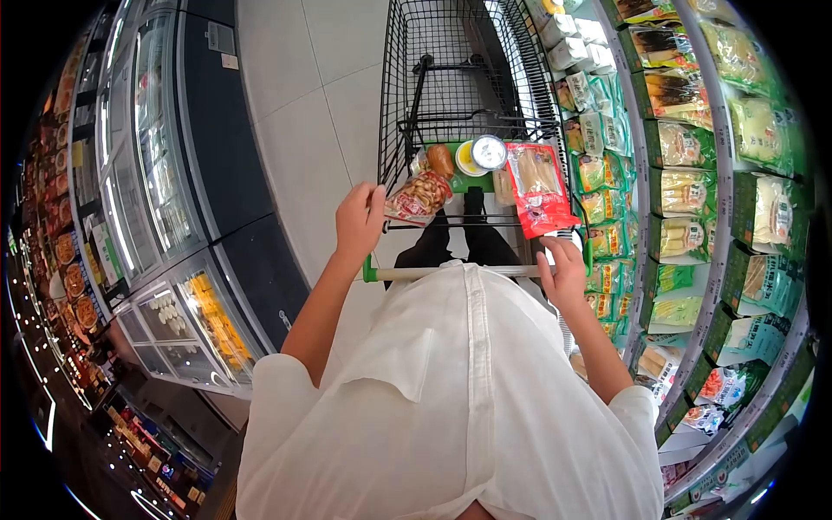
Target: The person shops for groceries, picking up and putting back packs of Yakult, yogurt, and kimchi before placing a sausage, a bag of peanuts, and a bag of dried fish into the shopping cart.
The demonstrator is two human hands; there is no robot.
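My left hand (360, 217) is at the left side of the cart's near end, beside a clear bag of reddish-brown food (420, 196); what its curled fingers grip, if anything, is hidden. On the right, my right hand (563, 267) is near the cart handle (416, 273), just below a red-and-clear packet (539, 186), its fingers partly bent. The packet lies in the cart's child-seat area. Between bag and packet sit a white-lidded tub (489, 152), a yellow-and-white tub (468, 159) and a brown item (440, 160).
The black wire cart basket (433, 26) stretches ahead over pale floor tiles (286, 87). Shelves of packaged foods (680, 143) stand close on the right. Glass-door refrigerated cases (165, 156) line the left side.
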